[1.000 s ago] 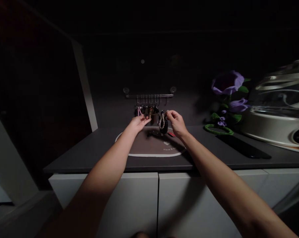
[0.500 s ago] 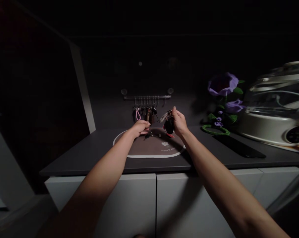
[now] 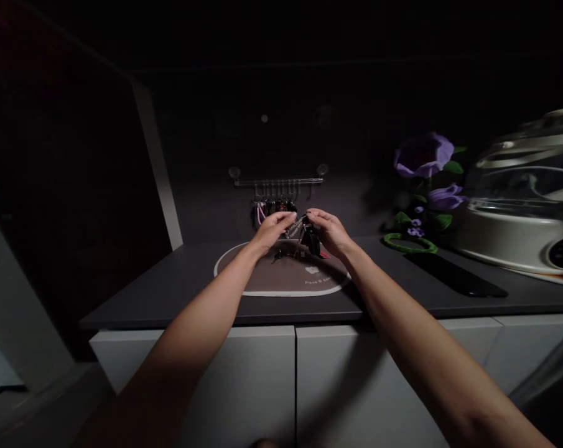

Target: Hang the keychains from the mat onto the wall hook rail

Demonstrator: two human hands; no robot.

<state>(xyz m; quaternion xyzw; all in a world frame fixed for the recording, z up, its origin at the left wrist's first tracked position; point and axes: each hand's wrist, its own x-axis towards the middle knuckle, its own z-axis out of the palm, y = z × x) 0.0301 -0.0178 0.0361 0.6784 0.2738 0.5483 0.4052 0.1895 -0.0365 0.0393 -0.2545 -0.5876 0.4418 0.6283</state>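
My left hand [image 3: 272, 231] and my right hand [image 3: 330, 231] are close together above the mat, both with fingers pinched. A bunch of keys [image 3: 311, 240] with dark parts hangs at my right fingertips. Between the hands runs a light, patterned key strap [image 3: 295, 229], its near end at my left thumb and fingers. Dim light and the fingers hide the join. Below, a few small keys [image 3: 279, 254] and a red piece [image 3: 325, 254] show over the brown, white-edged mat [image 3: 262, 285].
Behind my hands, a clear rail [image 3: 279, 182] on suction cups carries several hooks with hanging keys [image 3: 274, 206]. To the right stand purple knitted flowers [image 3: 425, 155] on a green ring, a black phone-like slab [image 3: 458, 277] and a white appliance [image 3: 500, 236] with a clear cover.
My left hand has moved right and up to the key strap. My right hand has shifted slightly, and the strap and keys now hang between both hands.
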